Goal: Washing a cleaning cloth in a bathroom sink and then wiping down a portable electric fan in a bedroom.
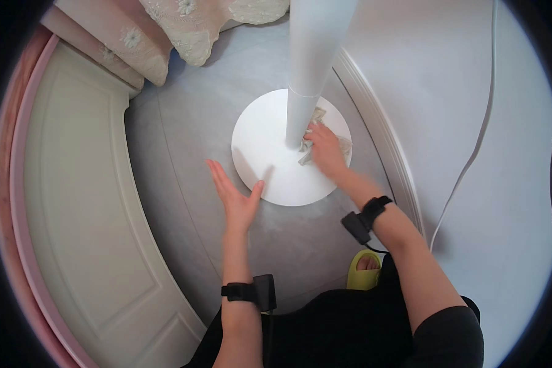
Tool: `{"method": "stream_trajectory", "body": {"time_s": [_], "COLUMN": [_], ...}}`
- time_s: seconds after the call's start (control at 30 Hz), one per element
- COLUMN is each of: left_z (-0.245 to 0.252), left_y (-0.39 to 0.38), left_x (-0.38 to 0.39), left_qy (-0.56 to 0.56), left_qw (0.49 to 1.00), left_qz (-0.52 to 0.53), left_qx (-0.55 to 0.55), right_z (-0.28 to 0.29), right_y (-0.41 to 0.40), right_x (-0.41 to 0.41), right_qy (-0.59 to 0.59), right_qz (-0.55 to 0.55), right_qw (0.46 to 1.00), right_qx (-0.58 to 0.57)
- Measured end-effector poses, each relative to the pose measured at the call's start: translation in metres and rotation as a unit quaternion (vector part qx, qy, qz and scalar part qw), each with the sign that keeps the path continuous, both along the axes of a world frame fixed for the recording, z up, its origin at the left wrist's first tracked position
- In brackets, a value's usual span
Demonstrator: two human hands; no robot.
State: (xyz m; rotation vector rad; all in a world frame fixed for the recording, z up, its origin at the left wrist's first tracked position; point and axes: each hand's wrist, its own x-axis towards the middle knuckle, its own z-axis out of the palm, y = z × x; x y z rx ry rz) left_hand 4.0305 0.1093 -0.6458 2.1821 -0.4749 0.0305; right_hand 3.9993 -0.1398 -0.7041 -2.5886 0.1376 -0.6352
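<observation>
A round white base [267, 131] with a thick white pole [309, 60] rising from it stands on the floor in front of me. My right hand [326, 149] presses a crumpled pale cloth [319, 113] onto the base, just right of the pole's foot. Parts of the cloth lie hidden under the fingers and palm. To the left, my left hand [234, 200] is held out with fingers straight and thumb apart, holding nothing. It appears to hover near the base's lower left rim.
At the left is a cream panelled bed board [96, 193] with a pink edge [20, 165]. Pink lace-trimmed curtains [133, 37] hang at the top left. A skirting board [382, 124] and a white cable [476, 152] run along the right wall. My yellow-green slipper [363, 276] rests on the grey floor [193, 129].
</observation>
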Motion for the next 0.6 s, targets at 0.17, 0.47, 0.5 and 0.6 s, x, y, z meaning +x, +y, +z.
{"method": "stream_trajectory", "body": {"time_s": [0.17, 0.47, 0.5, 0.6], "left_z": [-0.008, -0.012, -0.014, -0.018], "left_y": [0.003, -0.005, -0.003, 0.0], "left_x": [-0.002, 0.0, -0.001, -0.001], "left_qy": [-0.002, 0.021, 0.032, 0.035], "left_qw": [1.0, 0.999, 0.999, 0.997], "left_qz": [0.005, 0.016, 0.027, 0.045], "left_qx": [-0.009, -0.027, -0.028, -0.057], "right_z": [0.002, 0.007, 0.009, 0.029], "right_y": [0.071, 0.077, 0.056, 0.001], "right_x": [-0.047, -0.091, -0.083, -0.037], "right_qy": [0.077, -0.02, -0.05, -0.081], "right_qz": [-0.025, 0.186, 0.13, -0.073], "right_qw": [0.995, 0.973, 0.981, 0.945], "right_qx": [-0.058, 0.134, 0.138, 0.309]}}
